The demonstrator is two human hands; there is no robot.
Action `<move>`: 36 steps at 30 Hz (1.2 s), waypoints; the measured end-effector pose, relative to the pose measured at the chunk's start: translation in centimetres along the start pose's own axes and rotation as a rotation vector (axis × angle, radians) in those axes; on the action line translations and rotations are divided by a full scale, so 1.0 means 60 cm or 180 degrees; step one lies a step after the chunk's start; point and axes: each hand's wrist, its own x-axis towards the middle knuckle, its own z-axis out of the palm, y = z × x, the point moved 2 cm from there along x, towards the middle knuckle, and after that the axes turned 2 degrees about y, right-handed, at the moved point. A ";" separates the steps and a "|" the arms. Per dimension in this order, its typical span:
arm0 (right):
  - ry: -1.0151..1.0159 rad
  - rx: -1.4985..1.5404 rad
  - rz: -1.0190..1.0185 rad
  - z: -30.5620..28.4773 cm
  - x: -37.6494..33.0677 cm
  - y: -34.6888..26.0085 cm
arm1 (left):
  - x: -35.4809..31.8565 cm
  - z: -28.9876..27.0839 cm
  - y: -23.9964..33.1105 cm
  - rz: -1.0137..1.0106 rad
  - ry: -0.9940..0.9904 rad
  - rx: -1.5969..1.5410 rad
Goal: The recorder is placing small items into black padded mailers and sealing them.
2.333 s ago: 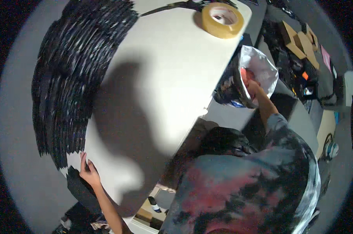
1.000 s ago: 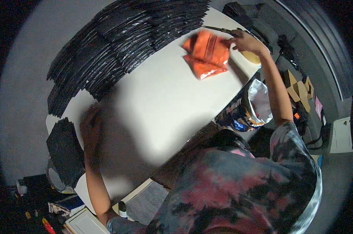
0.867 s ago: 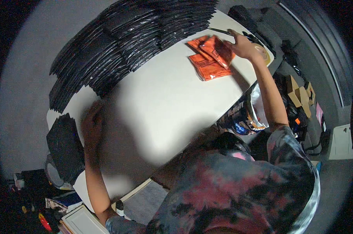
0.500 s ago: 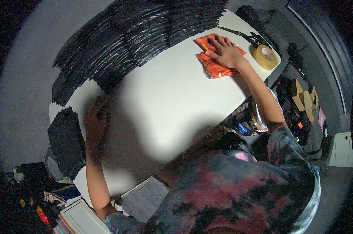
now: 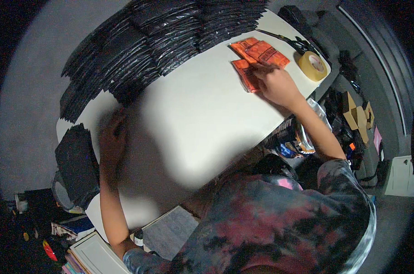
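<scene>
At the right end of the white table point(image 5: 207, 118), several flat orange packets point(image 5: 270, 54) with dark print lie overlapping. My right hand point(image 5: 280, 87) is over the near packet point(image 5: 247, 75), its fingers bunched and curled onto that packet's right side. The fingertips are partly hidden by the hand itself. On the left, my left hand point(image 5: 112, 137) rests over the table beside a black folded bag point(image 5: 76, 162). A dark, blurred patch covers its fingers, so I cannot make out their shape or anything in them.
Long stacks of black plastic bags point(image 5: 165, 41) line the table's far side. A yellow tape roll point(image 5: 313, 66) and black-handled scissors point(image 5: 298, 44) lie right of the packets. Below the right edge are shiny bags point(image 5: 287, 141) and an open cardboard box point(image 5: 353, 112). A grey panel point(image 5: 168, 233) sits near my left elbow.
My right hand has gone from lying flat and spread across the orange packets to curled fingers on the near one, shifting toward me. The left hand stays put.
</scene>
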 end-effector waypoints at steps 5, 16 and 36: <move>0.0143 0.0199 0.0159 -0.006 0.004 -0.071 | -0.006 0.002 -0.019 -0.0061 -0.0054 -0.0073; -0.0149 0.1045 0.0669 0.035 0.056 0.099 | -0.001 0.015 -0.032 0.0138 0.0107 0.0090; -0.0430 0.1324 -0.1178 0.059 0.053 0.008 | 0.004 0.005 -0.011 0.0187 0.0069 0.0030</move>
